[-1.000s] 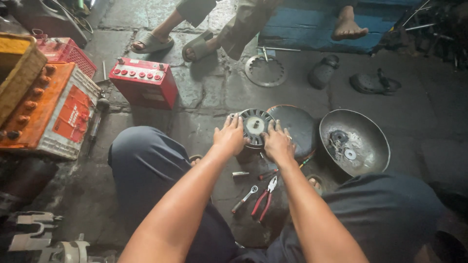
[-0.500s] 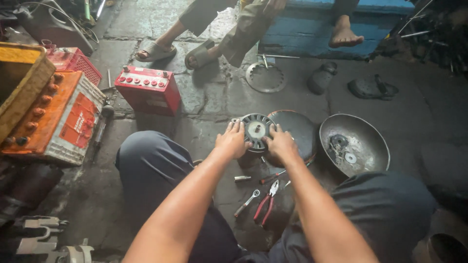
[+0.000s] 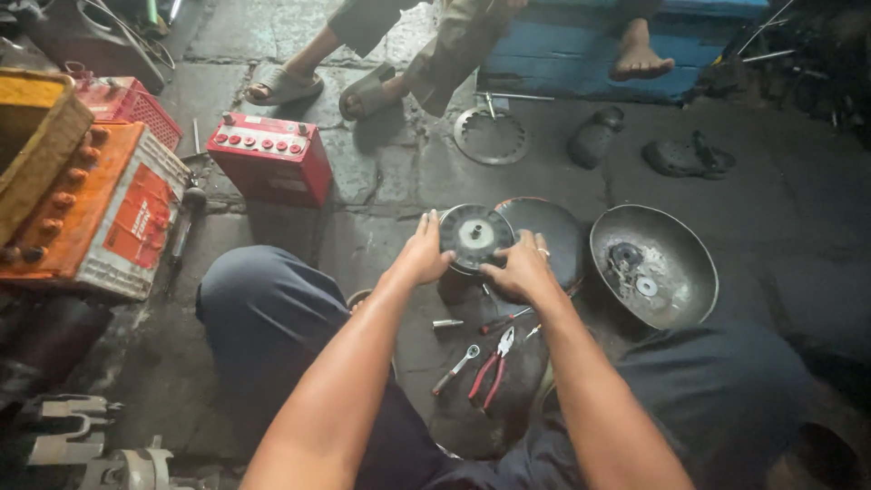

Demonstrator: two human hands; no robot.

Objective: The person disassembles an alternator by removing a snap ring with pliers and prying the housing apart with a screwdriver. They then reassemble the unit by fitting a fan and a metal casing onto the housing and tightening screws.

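Observation:
A round dark metal disc part (image 3: 475, 236) with a pale hub stands on the stone floor between my knees. My left hand (image 3: 424, 254) grips its left rim and my right hand (image 3: 519, 268), with a ring on one finger, grips its right rim. Just behind the disc lies a dark round cover (image 3: 553, 238). Below my hands lie red-handled pliers (image 3: 491, 367), a small spanner (image 3: 455, 368), a red-handled screwdriver (image 3: 504, 320) and a short metal pin (image 3: 447, 323).
A dark metal bowl (image 3: 673, 238) holding small parts sits to the right. A red battery (image 3: 270, 159) and an orange battery (image 3: 100, 209) stand at the left. A toothed metal ring (image 3: 491, 136), black sandals (image 3: 687, 156) and another person's legs (image 3: 399, 45) are beyond.
Both hands stay on the disc part, with little shift of grip. The camera view has tilted slightly, so the floor things sit a bit lower in frame.

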